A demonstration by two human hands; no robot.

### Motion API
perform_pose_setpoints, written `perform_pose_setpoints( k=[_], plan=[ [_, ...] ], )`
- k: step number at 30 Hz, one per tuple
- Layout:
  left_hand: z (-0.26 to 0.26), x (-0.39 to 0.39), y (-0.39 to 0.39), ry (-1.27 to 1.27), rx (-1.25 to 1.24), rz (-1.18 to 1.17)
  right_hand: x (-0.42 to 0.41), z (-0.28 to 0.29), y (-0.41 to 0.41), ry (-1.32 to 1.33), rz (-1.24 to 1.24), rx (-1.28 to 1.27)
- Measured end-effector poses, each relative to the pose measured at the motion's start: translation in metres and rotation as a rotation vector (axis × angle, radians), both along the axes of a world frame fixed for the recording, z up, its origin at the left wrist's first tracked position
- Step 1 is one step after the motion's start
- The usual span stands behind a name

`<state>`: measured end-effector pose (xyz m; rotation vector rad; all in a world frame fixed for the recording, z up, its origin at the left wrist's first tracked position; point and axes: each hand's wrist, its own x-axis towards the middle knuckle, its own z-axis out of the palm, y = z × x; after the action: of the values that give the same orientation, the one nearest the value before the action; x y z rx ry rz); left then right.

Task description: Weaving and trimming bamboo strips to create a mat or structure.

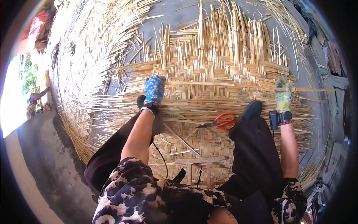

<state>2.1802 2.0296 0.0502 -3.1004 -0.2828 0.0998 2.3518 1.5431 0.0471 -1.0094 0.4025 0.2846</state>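
My left hand, in a blue patterned glove, is closed on the left end of a long flat plant-stem strip. The strip runs across a woven mat to my right hand, in a green floral glove, which grips it towards its right end; the end sticks out past the hand. Upright strips stand out of the mat's far edge. Red-handled scissors lie on loose strips between my feet, beside the right shoe.
A small wooden frame piece lies on the mat close to my body. Another large woven mat spreads at the upper left. A concrete ledge borders the lower left. Loose straw lies at the upper right.
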Motion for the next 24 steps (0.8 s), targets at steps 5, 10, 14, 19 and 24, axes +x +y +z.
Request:
perform_pose_setpoints(
  k=[5,10,14,19,24],
  plan=[
    [0.032,-0.025,0.041,0.029,0.077,0.136,0.022,-0.013,-0.128,0.039,-0.275,-0.343],
    [0.069,-0.033,0.068,0.051,0.255,0.323,0.044,0.027,-0.258,0.034,-0.457,-0.474],
    [0.113,-0.032,0.071,0.037,0.234,0.136,0.047,0.064,-0.281,0.065,-0.444,-0.445],
    [0.121,-0.022,0.033,-0.08,0.084,-0.004,0.031,0.086,-0.285,0.128,-0.155,-0.475],
    [0.143,-0.023,-0.006,0.052,0.162,-0.045,-0.032,0.096,-0.126,0.17,0.275,-0.654]
  ],
)
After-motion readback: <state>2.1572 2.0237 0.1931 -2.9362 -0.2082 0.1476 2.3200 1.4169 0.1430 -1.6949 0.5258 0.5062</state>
